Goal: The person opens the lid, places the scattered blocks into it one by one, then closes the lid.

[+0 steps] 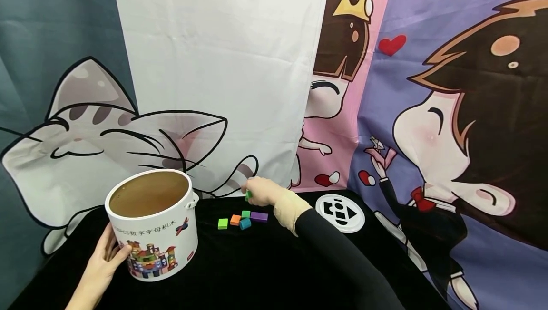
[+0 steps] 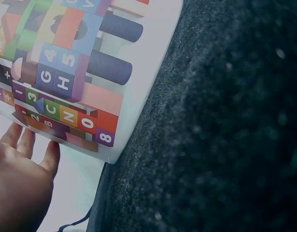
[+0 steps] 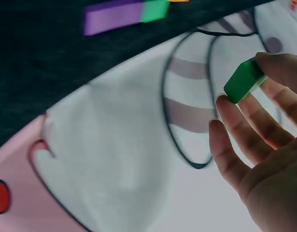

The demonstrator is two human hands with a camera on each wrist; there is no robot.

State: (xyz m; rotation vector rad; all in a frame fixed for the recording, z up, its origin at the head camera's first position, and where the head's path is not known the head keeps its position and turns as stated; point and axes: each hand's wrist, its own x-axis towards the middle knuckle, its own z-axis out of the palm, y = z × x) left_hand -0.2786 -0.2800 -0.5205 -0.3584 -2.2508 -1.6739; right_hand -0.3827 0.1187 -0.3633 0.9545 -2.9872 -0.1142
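A white bucket [image 1: 162, 248] with printed block pictures and a brown-looking inside stands at the left. My left hand [image 1: 102, 257] rests on its side with thumb and fingers spread along the wall. In the left wrist view, the fingers [image 2: 51, 157] lie against the bucket's lower edge. My right hand [image 1: 263, 192] is raised past the blocks, near the backdrop. It pinches a small green block [image 3: 245, 79] between thumb and fingertips. On the black cloth below it lie a lime green block [image 1: 222, 224], an orange block [image 1: 235, 219], a green block [image 1: 246, 214], a teal block [image 1: 245, 224] and a purple block [image 1: 259, 217].
To the right of the blocks lies a white round lid [image 1: 355, 223] with shaped cutouts. Black cloth [image 1: 239, 267] covers the table. A cartoon-printed backdrop [image 1: 222, 53] hangs right behind the table's far edge.
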